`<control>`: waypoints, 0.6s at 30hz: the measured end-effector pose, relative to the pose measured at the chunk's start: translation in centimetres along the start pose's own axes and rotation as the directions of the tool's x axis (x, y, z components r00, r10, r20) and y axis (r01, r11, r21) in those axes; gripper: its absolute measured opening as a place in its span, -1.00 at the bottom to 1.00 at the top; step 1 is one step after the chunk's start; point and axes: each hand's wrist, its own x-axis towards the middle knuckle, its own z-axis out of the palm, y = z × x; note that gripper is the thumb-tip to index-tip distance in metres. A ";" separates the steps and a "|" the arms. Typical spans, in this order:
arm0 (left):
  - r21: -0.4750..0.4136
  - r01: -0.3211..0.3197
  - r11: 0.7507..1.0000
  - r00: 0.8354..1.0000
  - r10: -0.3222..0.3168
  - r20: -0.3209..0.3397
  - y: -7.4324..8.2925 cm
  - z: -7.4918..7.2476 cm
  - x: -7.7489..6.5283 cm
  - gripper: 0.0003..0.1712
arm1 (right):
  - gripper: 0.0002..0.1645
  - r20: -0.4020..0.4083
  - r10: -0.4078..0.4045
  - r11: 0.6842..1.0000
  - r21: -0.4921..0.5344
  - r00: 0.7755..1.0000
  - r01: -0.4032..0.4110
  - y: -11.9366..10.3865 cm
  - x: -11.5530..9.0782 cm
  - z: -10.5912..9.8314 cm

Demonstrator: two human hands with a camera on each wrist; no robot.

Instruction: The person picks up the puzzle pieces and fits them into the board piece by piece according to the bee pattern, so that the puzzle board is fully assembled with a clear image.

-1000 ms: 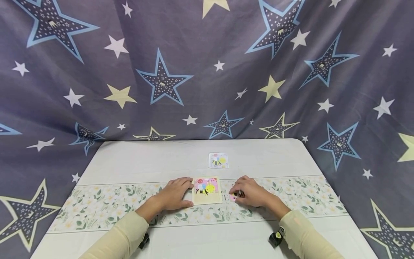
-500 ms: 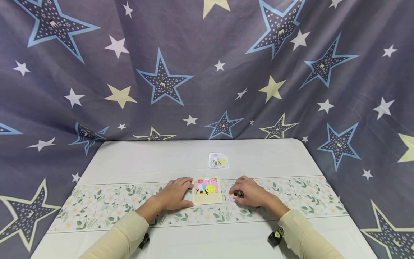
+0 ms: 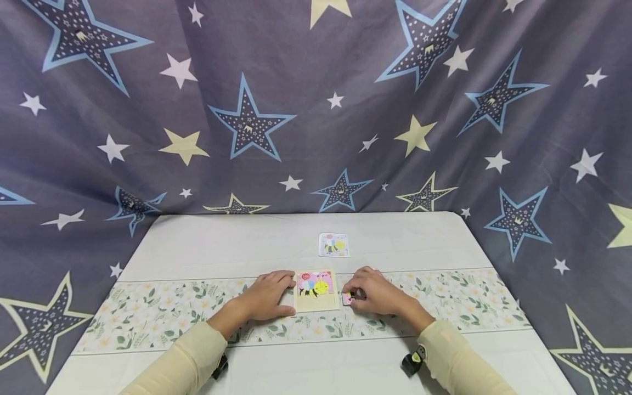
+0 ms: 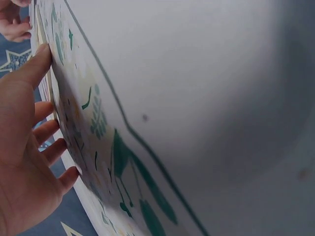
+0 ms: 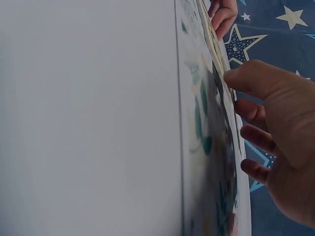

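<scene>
A square wooden jigsaw puzzle board (image 3: pixel 317 305) lies mid-table in the head view. Its upper part shows a yellow bee on pink; a plain wood strip is bare along the bottom. My left hand (image 3: pixel 269 296) rests at the board's left side, its thumb and forefinger touching the edge. In the left wrist view the fingers of that hand (image 4: pixel 24 128) lie spread and relaxed. Just right of the board, my right hand (image 3: pixel 372 292) pinches a small pink and black puzzle piece (image 3: pixel 347 298). In the right wrist view the piece cannot be made out beyond the right hand (image 5: pixel 285 128).
A printed card (image 3: pixel 333 245) with a similar bee picture lies behind the board. The white table (image 3: pixel 237 241) carries a flower-patterned band (image 3: pixel 173 307) across its middle. A star-patterned curtain (image 3: pixel 296 66) hangs behind and at both sides.
My right hand has moved slightly left toward the board with the puzzle piece, and a printed letter formerly visible on the tablecloth is now covered. My left hand has stayed in place.
</scene>
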 end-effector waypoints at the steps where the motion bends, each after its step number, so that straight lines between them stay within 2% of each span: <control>1: 0.002 0.001 1.000 1.000 -0.001 0.003 0.0 0.0 0.0 -0.22 | -0.69 0.002 0.000 1.000 0.001 1.000 0.000 -0.1 0.1 0.0; 9: 0.006 0.007 1.000 1.000 -0.007 0.005 0.0 0.1 0.0 -0.21 | -0.68 0.017 0.000 1.000 0.004 1.000 0.000 -1.1 0.9 0.2; 18: 0.005 0.003 1.000 1.000 -0.003 0.003 0.1 0.0 -0.1 -0.21 | -0.68 -0.008 -0.041 0.999 0.002 0.999 0.041 -2.2 2.1 0.7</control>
